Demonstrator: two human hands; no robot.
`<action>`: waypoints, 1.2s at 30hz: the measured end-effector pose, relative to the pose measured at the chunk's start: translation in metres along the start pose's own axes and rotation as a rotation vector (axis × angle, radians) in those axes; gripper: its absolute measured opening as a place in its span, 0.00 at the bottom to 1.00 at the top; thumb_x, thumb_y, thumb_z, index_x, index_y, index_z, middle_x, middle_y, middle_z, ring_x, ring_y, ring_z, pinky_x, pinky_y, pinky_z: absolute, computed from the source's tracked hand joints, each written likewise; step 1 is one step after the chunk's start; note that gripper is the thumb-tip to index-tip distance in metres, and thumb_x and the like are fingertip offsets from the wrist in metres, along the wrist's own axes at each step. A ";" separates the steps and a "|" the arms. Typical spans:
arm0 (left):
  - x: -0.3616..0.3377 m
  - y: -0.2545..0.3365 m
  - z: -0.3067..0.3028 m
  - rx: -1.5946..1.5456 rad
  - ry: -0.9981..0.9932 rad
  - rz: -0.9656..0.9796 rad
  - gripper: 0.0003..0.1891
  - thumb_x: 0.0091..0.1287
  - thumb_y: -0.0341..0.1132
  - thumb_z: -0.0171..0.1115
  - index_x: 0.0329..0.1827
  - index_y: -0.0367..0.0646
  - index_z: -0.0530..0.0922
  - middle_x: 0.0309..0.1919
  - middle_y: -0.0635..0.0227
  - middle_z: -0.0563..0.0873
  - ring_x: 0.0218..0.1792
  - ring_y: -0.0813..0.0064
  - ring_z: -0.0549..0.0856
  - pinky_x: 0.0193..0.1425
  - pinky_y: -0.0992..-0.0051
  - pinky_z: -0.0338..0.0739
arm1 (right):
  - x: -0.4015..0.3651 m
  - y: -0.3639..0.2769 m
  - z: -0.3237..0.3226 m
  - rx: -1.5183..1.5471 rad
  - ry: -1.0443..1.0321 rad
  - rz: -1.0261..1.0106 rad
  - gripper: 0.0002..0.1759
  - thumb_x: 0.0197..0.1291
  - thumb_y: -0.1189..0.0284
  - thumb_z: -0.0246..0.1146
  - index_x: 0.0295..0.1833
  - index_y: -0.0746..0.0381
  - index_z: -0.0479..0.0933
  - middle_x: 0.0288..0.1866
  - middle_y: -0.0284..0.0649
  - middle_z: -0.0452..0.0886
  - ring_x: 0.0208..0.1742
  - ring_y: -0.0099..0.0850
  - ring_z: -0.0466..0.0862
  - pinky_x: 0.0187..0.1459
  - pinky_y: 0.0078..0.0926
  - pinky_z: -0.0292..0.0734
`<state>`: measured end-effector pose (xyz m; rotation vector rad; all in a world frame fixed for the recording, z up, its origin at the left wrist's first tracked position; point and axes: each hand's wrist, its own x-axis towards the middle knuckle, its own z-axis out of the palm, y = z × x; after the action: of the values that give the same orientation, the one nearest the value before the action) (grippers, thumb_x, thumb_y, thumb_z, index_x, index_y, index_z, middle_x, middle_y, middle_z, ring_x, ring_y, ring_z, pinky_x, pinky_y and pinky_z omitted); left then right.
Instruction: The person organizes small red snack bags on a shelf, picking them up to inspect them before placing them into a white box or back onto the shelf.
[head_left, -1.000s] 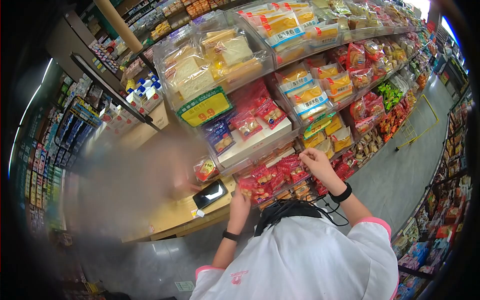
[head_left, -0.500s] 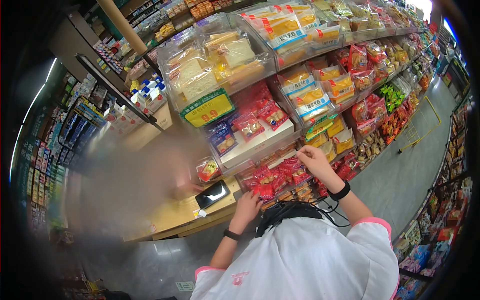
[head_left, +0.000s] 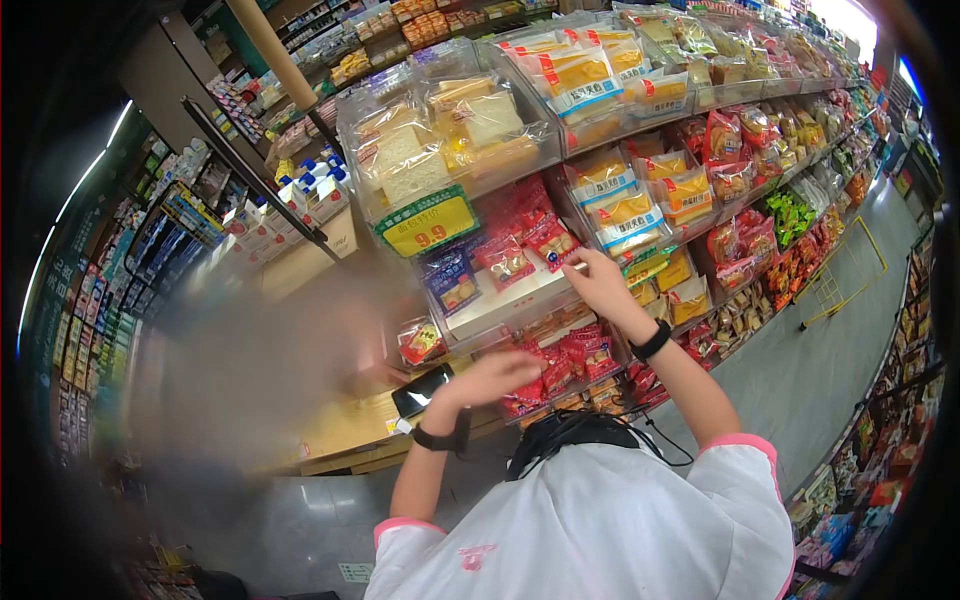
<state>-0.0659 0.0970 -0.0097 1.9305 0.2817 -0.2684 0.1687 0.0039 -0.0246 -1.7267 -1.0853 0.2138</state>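
My right hand (head_left: 605,284) is at the front of the middle shelf, its fingertips closed on the lower right corner of a red snack packet (head_left: 550,242). That packet rests on a white box (head_left: 515,302), beside another red packet (head_left: 505,262) and a blue packet (head_left: 454,286). Slightly blurred, my left hand (head_left: 497,378) is stretched out over the lower bin, fingers extended and nothing visible in them. Below and beyond its fingertips lie several red packets (head_left: 588,352) in that bin.
Bagged bread (head_left: 405,160) fills a clear bin above, behind a yellow-green price sign (head_left: 430,226). Left of the rack, a phone (head_left: 421,391) lies on a wooden counter (head_left: 355,440). A blurred shape covers the left side. A yellow metal frame (head_left: 850,275) stands in the aisle.
My right hand has risen from the lower bin to the red packet on the white box. My left hand has lifted off the red packets below, fingers now extended.
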 end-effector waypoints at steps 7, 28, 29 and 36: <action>0.048 0.002 -0.057 -0.292 0.383 0.081 0.20 0.71 0.38 0.56 0.61 0.35 0.73 0.50 0.68 0.80 0.47 0.81 0.78 0.53 0.78 0.73 | 0.060 0.021 0.038 -0.163 -0.107 0.128 0.34 0.53 0.59 0.66 0.57 0.74 0.65 0.45 0.64 0.79 0.52 0.54 0.79 0.52 0.41 0.75; 0.190 -0.167 -0.125 0.032 0.470 0.382 0.10 0.55 0.32 0.64 0.35 0.34 0.79 0.33 0.46 0.82 0.35 0.46 0.81 0.39 0.58 0.77 | 0.103 0.021 0.055 -0.584 -0.227 0.311 0.31 0.54 0.71 0.62 0.59 0.73 0.59 0.54 0.66 0.71 0.57 0.58 0.76 0.56 0.45 0.75; 0.199 -0.177 -0.129 0.058 0.489 0.401 0.10 0.55 0.32 0.63 0.35 0.34 0.79 0.32 0.46 0.82 0.35 0.46 0.82 0.39 0.59 0.77 | 0.104 0.022 0.052 -0.539 -0.202 0.268 0.27 0.55 0.72 0.60 0.57 0.72 0.60 0.53 0.66 0.71 0.54 0.58 0.77 0.53 0.47 0.76; 0.166 -0.060 -0.101 -0.184 0.584 -0.093 0.15 0.58 0.30 0.55 0.43 0.26 0.77 0.38 0.43 0.84 0.41 0.55 0.84 0.44 0.65 0.76 | 0.118 0.048 0.061 -0.407 -0.050 0.024 0.17 0.55 0.76 0.54 0.50 0.72 0.63 0.49 0.72 0.70 0.42 0.62 0.80 0.44 0.50 0.78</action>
<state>0.0775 0.2242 -0.0788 1.7786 0.7538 0.2643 0.2268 0.1295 -0.0511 -2.1051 -1.2050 0.0512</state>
